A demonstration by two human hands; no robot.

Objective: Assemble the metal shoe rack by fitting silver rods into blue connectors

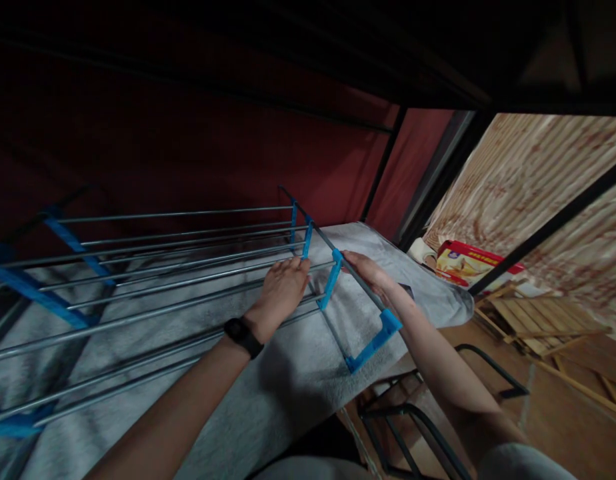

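A rack of thin grey metal rods (pixel 188 280) with blue plastic brackets (pixel 331 283) lies across a grey fleecy cover. My left hand (pixel 285 287), with a dark band (pixel 243 337) on its wrist, is curled over the rods close to a blue bracket; its fingertips are partly hidden. My right hand (pixel 368 272) grips the bar at the rack's right end, beside another blue bracket. The palm and most of the fingers of that hand are out of sight. Nearest me, a blue corner bracket (pixel 375 343) joins the lower end of this bar.
The grey cover (pixel 308 387) lies on a raised bed-like surface with dark frame posts (pixel 385 163) and a dark red wall behind. On the right are a red and yellow box (pixel 471 263), slatted wooden pieces (pixel 543 317), a patterned curtain (pixel 553 193) and a black metal frame (pixel 413 427).
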